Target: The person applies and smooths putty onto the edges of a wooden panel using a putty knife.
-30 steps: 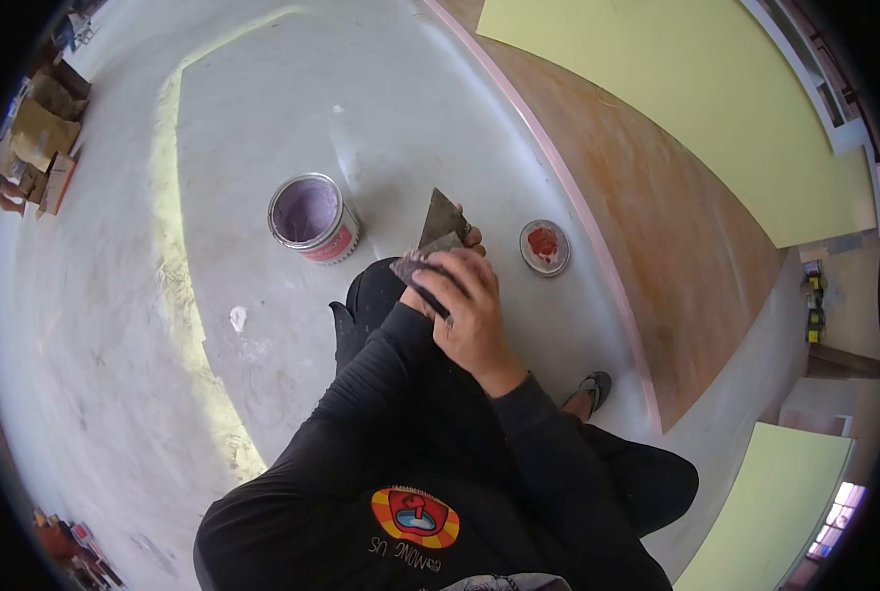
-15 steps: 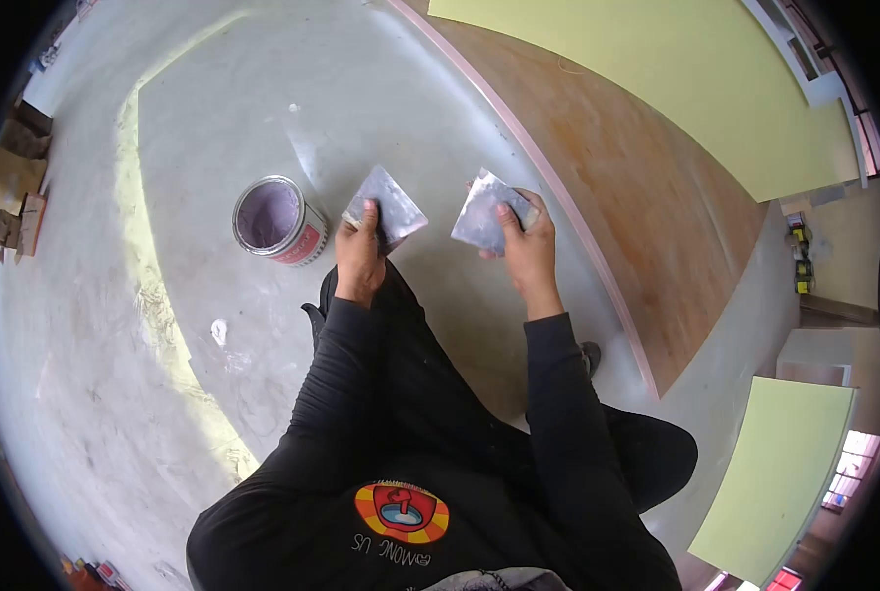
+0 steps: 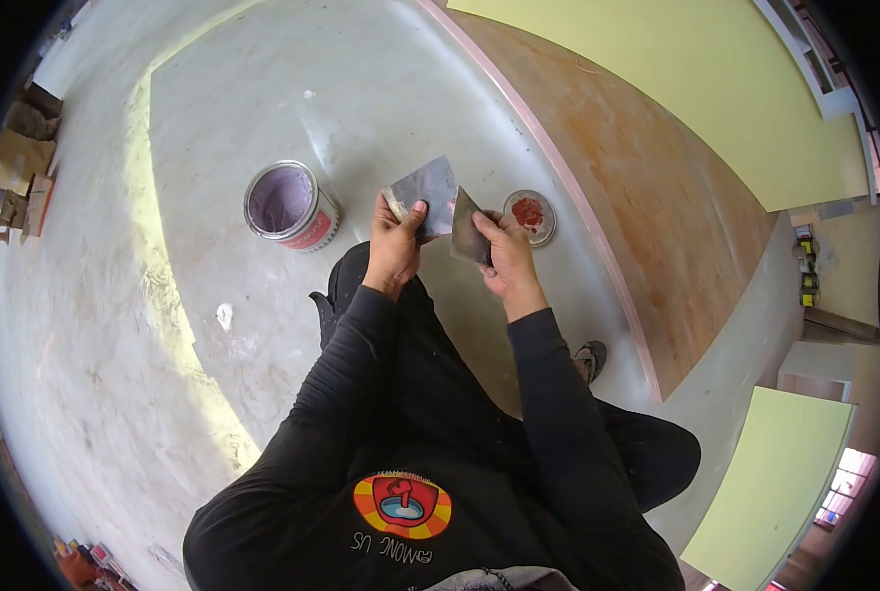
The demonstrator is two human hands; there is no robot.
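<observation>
My left hand (image 3: pixel 397 241) is closed round a flat metal putty spreader (image 3: pixel 428 187), thumb on its face, with a pale smear near the grip. In my right hand (image 3: pixel 509 258) is a second putty spreader (image 3: pixel 466 229), darker and turned nearly edge-on. The two blades overlap at their inner edges in this view. To the left stands an open can of purple-grey putty (image 3: pixel 280 202) with a red label. Just beyond my right hand, a round lid (image 3: pixel 546 236) with red paste on it lies on the grey surface.
A pink-edged brown wood panel (image 3: pixel 647 197) lies to the right, with a pale yellow sheet (image 3: pixel 657 69) beyond it. Another yellow sheet (image 3: pixel 775 483) is at lower right. A yellow strip (image 3: pixel 159 266) runs along the left. Cardboard boxes (image 3: pixel 16 163) sit at far left.
Both hands have come together, bringing the spreaders edge to edge. My right hand has turned its blade and moved left, uncovering the round lid with red paste.
</observation>
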